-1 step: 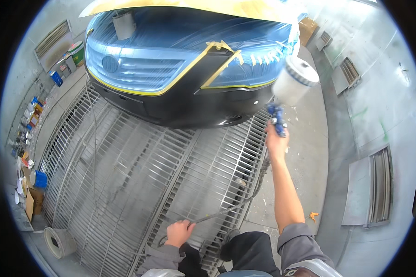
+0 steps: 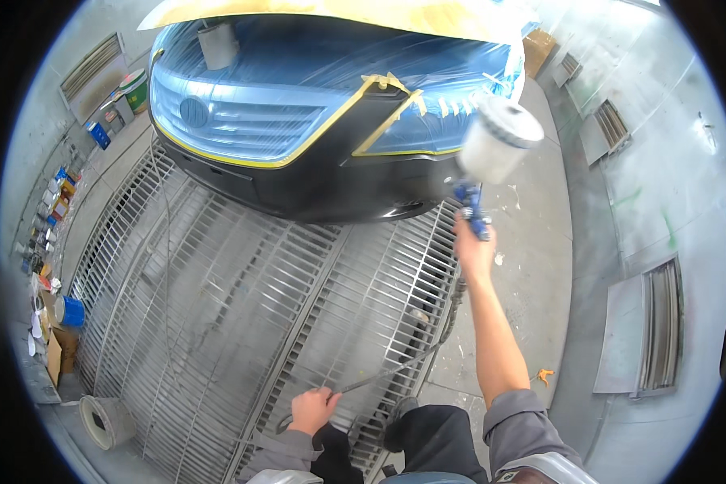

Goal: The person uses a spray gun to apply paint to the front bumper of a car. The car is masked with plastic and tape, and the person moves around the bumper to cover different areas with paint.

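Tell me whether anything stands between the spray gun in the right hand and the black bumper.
Nothing solid shows between the spray gun in the right hand and the black bumper. The hose, held in the left hand, runs on the near side of the gun, not across that gap.

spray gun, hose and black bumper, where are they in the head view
Spray gun (image 2: pixel 489 161), head view: on the side of its cup.
Hose (image 2: pixel 388 372), head view: on its slanting stretch.
Black bumper (image 2: pixel 306 192), head view: on its front face.
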Tool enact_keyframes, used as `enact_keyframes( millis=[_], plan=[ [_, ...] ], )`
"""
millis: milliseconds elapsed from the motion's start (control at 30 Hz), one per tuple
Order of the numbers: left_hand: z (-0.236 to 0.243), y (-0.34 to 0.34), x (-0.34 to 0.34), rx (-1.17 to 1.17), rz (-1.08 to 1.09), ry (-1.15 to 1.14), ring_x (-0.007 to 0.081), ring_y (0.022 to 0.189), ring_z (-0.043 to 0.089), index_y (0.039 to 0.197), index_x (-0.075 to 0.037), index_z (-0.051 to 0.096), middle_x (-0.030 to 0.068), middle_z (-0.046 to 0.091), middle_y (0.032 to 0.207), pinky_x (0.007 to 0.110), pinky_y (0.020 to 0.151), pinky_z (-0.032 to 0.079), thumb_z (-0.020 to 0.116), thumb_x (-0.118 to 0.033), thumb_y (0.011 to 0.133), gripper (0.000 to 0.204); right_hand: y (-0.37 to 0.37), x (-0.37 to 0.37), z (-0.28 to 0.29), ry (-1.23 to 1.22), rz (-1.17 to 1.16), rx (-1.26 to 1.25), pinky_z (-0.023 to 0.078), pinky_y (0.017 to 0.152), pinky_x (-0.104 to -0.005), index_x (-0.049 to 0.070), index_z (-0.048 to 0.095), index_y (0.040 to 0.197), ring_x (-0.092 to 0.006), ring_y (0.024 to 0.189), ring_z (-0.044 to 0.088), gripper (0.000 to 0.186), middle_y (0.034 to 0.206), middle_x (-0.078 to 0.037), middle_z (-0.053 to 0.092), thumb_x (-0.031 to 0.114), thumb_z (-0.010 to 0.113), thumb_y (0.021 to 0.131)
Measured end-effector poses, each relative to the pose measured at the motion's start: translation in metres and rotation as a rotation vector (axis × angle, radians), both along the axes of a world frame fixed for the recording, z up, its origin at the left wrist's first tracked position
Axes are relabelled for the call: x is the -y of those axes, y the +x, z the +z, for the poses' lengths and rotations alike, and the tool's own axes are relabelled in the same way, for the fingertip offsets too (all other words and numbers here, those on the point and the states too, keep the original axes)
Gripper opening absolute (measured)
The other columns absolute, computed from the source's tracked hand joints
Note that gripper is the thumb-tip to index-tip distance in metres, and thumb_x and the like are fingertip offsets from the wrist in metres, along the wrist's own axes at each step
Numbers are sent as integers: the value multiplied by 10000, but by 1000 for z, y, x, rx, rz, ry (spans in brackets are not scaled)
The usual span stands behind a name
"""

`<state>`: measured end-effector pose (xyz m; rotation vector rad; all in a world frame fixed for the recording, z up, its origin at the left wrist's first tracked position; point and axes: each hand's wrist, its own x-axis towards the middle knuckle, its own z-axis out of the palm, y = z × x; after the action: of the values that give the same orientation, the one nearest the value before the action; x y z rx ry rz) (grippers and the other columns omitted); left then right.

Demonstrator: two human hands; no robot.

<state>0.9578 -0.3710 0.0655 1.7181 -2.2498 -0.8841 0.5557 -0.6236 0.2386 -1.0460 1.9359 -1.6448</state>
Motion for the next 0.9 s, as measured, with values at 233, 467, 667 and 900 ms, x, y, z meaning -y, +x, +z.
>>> enact_keyframes(
  millis=[233,467,667,900],
  plan=[
    [147,45,-38,-106,-69,221,394,780,730,930,-139,806,136,758,814,499,662,570,754,-509,960,375,134,12,108,292,770,-303,573,941,-391,72,716,1342,-292,1012,767,483,1091,-177,793,185,844,890],
    [223,87,-25,-184,-47,309,413,769,716,996,-122,813,157,745,806,506,667,558,749,-470,982,355,95,49,179,211,483,-276,578,859,-361,54,736,1280,-204,912,742,399,1003,-130,792,157,830,906],
    [238,113,9,-121,34,437,433,881,729,1008,-139,821,174,769,879,530,751,574,680,-531,1004,417,52,78,223,163,-42,-28,551,798,-327,4,759,1159,-116,847,664,264,924,-49,766,185,795,971],
    [264,182,37,94,-103,673,428,902,731,1043,-162,832,175,776,919,525,785,583,670,-570,996,441,125,120,247,243,293,601,414,440,-270,82,686,1096,-92,506,528,200,865,-43,692,252,766,1025]
  ],
)
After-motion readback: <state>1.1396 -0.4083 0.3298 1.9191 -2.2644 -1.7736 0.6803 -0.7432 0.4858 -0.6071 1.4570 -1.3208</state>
